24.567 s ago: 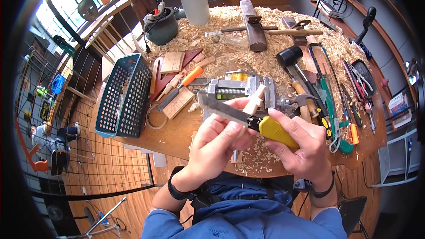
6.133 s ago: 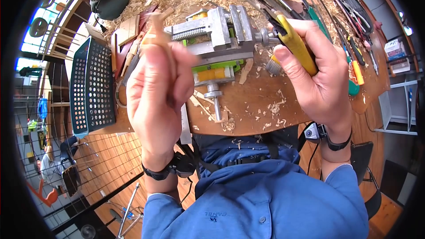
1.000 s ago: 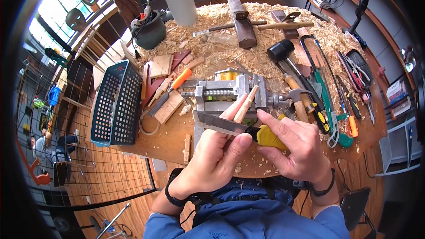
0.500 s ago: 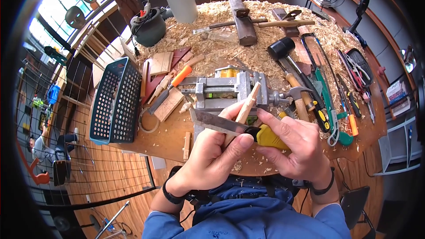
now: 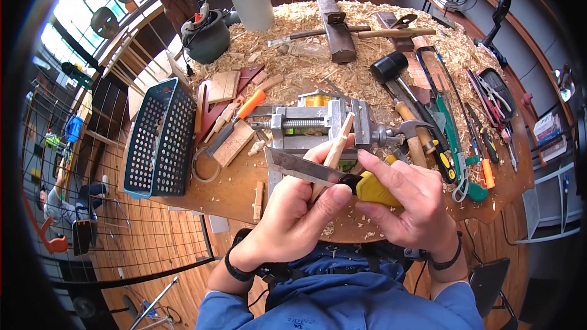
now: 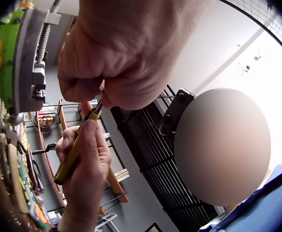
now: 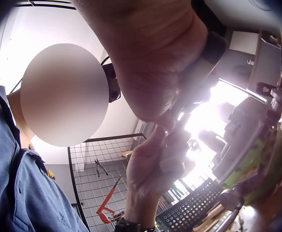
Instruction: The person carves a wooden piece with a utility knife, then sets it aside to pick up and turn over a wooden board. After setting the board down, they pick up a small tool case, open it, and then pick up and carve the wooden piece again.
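Note:
In the head view my left hand (image 5: 287, 217) grips a pale, whittled wooden stick (image 5: 338, 146) whose tapered end points up and away. My right hand (image 5: 419, 205) holds a yellow-handled utility knife (image 5: 378, 190) with its fingers round the handle. The knife's long blade (image 5: 299, 168) lies across the stick and points left. My left thumb reaches to the base of the blade, by the handle. In the left wrist view the yellow handle (image 6: 71, 162) shows in the right hand; the stick is mostly hidden there. Both hands are close together above the bench's front edge.
A metal vise (image 5: 306, 125) stands just beyond the hands. To the left are a perforated basket (image 5: 160, 140) and an orange-handled chisel (image 5: 247, 107). A black mallet (image 5: 387, 67), a claw hammer (image 5: 413, 128) and saws lie right. Wood shavings (image 5: 293, 30) cover the bench's back.
Six seconds ago the hands were apart, with the knife raised off the wood; now the blade lies across it. Over the last second the stick has turned slightly in my left hand.

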The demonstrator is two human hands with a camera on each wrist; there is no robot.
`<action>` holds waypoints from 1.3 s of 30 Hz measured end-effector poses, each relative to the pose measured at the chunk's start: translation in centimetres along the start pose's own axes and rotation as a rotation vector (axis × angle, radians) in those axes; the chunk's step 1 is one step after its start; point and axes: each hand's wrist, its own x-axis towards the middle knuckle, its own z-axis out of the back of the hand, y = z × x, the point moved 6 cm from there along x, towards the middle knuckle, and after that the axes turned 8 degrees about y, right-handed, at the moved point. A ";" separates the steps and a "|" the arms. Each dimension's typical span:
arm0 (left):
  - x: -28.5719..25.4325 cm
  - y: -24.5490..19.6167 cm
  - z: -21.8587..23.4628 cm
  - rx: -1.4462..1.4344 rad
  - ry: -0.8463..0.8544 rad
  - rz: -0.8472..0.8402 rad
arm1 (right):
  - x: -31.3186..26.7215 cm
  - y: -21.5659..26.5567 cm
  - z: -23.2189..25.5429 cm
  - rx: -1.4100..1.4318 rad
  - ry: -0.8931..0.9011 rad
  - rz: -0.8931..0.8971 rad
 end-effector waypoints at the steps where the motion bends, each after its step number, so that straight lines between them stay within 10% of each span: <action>1: 0.0 -0.2 0.1 0.114 -0.018 -0.062 | 0.0 -0.1 -0.1 0.005 -0.005 0.002; 26: 0.0 -0.9 0.3 0.704 -0.128 -0.401 | -0.1 -0.1 0.2 0.020 0.013 -0.001; 39: -0.3 -0.3 0.5 0.655 -0.155 -0.257 | -0.1 0.0 0.1 0.035 0.004 -0.013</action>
